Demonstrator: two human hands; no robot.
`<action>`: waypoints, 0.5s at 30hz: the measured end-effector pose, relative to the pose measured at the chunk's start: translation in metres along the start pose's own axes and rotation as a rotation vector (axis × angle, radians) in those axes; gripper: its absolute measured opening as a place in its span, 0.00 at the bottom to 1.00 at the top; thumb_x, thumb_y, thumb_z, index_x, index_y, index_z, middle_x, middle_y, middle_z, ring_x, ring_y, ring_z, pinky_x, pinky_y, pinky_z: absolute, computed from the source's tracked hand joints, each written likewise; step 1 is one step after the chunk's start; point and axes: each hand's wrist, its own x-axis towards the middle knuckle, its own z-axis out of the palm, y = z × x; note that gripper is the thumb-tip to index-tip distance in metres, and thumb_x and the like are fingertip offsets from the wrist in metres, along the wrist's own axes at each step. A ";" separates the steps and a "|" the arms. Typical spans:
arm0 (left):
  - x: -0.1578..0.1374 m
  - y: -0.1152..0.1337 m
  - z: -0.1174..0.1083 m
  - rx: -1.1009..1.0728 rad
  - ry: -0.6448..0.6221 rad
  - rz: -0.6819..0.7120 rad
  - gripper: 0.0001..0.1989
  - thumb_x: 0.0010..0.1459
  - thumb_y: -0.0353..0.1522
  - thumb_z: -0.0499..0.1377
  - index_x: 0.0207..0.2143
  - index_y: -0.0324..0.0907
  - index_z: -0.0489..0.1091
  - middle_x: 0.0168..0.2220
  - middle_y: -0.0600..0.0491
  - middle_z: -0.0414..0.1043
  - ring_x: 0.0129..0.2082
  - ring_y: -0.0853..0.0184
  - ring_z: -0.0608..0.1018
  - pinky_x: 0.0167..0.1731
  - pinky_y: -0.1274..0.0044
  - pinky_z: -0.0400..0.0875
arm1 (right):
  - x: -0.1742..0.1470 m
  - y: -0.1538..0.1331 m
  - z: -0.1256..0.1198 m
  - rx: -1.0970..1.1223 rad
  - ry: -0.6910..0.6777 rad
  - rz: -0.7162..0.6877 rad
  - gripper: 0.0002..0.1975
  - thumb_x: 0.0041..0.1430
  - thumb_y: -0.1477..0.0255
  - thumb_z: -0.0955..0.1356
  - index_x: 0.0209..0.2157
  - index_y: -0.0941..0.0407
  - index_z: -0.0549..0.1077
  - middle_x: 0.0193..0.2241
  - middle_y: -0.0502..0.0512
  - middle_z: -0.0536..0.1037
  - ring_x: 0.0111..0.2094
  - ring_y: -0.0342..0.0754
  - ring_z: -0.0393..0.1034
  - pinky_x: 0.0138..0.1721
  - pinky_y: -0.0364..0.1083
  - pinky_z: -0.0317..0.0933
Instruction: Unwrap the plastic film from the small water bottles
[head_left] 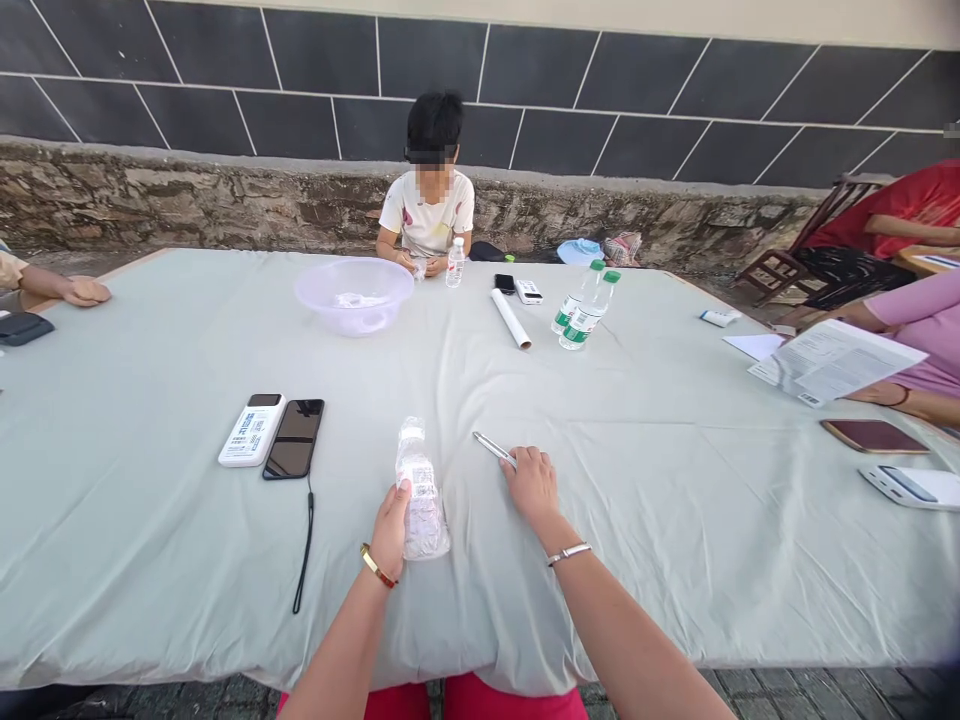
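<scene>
My left hand (390,525) is wrapped around the side of a small plastic bottle (424,505) covered in crinkled clear film, with a printed label showing through. The bottle's cap points away from me, and it is at the table's near middle. My right hand (532,482) rests on the cloth to the right, its fingers curled over the near end of a slim silver pen (491,446). The pen's other end points away to the left. A gap of bare cloth separates the bottle from the pen.
Left of me lie a white power bank (253,430) and a black phone (295,440) with a strap. Farther off are a lilac basin (354,320), a white roll (511,318) and two green-capped bottles (581,328). Other people sit around the table; one holds papers (836,360).
</scene>
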 end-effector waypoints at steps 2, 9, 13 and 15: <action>0.000 0.004 -0.001 -0.013 0.000 -0.025 0.23 0.53 0.46 0.59 0.44 0.39 0.70 0.38 0.48 0.75 0.33 0.65 0.77 0.34 0.75 0.70 | -0.007 -0.007 -0.001 0.097 -0.035 -0.032 0.11 0.61 0.67 0.61 0.39 0.56 0.71 0.36 0.60 0.74 0.39 0.53 0.67 0.38 0.48 0.58; -0.002 0.017 -0.007 -0.142 -0.054 -0.169 0.19 0.55 0.45 0.55 0.40 0.39 0.69 0.28 0.52 0.73 0.26 0.64 0.76 0.28 0.72 0.71 | -0.009 -0.053 -0.023 0.523 -0.079 -0.136 0.11 0.58 0.64 0.63 0.40 0.51 0.71 0.29 0.50 0.75 0.29 0.47 0.68 0.32 0.44 0.58; -0.001 0.022 -0.011 -0.182 -0.028 -0.174 0.18 0.57 0.44 0.52 0.38 0.39 0.69 0.27 0.51 0.73 0.25 0.64 0.76 0.27 0.72 0.70 | -0.020 -0.063 -0.036 0.576 -0.151 -0.216 0.10 0.56 0.65 0.63 0.38 0.51 0.73 0.29 0.50 0.75 0.29 0.47 0.67 0.32 0.45 0.58; 0.001 0.023 -0.013 -0.207 -0.023 -0.165 0.17 0.58 0.44 0.51 0.39 0.40 0.69 0.27 0.51 0.73 0.26 0.64 0.76 0.27 0.72 0.70 | -0.036 -0.056 -0.046 0.642 -0.212 -0.262 0.11 0.56 0.64 0.63 0.37 0.50 0.74 0.29 0.50 0.75 0.29 0.47 0.67 0.32 0.45 0.59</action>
